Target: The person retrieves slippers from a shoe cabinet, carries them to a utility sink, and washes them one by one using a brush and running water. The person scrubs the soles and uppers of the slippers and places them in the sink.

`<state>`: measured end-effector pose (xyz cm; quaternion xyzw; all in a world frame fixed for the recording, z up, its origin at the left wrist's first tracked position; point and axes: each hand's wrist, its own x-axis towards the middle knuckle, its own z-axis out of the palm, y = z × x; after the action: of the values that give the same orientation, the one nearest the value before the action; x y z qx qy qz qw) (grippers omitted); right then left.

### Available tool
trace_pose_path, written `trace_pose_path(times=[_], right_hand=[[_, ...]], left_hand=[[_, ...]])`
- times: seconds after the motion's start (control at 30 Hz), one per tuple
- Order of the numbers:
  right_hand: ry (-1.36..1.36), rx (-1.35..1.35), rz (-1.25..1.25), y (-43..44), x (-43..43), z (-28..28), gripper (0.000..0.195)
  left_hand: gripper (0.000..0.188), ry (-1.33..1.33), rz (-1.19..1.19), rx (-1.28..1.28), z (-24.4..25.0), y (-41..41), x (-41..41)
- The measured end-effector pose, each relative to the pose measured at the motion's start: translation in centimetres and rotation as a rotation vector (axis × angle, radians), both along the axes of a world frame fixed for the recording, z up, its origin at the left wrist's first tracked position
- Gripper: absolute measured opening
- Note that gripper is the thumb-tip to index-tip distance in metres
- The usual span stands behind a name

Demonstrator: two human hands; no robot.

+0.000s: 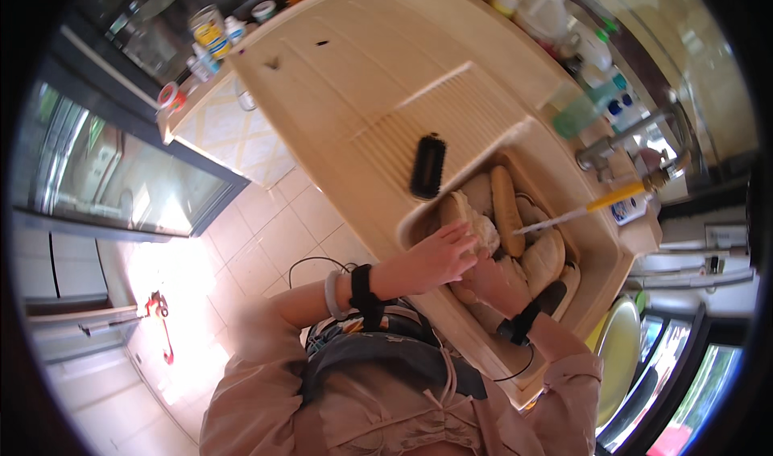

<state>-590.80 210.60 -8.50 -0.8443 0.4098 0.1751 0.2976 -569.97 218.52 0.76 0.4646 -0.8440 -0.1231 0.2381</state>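
Observation:
A beige sink basin point(604, 287) with shoes and slippers in it lies before me. My left hand point(450, 252) rests with spread, bent fingers on a pale, fluffy-looking item point(484, 229) at the basin's near left side. Close beside it my right hand point(495, 282) bends over the same pile; its fingertips are partly hidden, so its hold is unclear. A tan shoe sole point(507, 211) stands among the footwear, and water runs onto it from a yellow hose end point(616, 196). On the ribbed washboard left of the basin lies a black bristle brush point(428, 166).
A metal tap point(628, 133) rises at the basin's right edge, near a green bottle point(577, 115) and a white bottle point(629, 208). Cans and bottles line the counter's far left corner, including a yellow-labelled can point(210, 33). A yellow-green basin point(619, 359) stands at the right.

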Motion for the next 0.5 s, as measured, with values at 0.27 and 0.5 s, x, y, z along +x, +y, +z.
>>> trace_pose_path(times=[0.27,0.5], right_hand=[[0.226,-0.063,0.214,0.6,0.9,6.0,0.063],[-0.368,0.002,-0.38,2.5,-1.5,4.6,0.051]], left_hand=[[0.029,0.161,0.139,-0.227,0.3,7.2,4.8],[0.021,0.095,0.294,-0.25,-3.8,17.6,13.2]])
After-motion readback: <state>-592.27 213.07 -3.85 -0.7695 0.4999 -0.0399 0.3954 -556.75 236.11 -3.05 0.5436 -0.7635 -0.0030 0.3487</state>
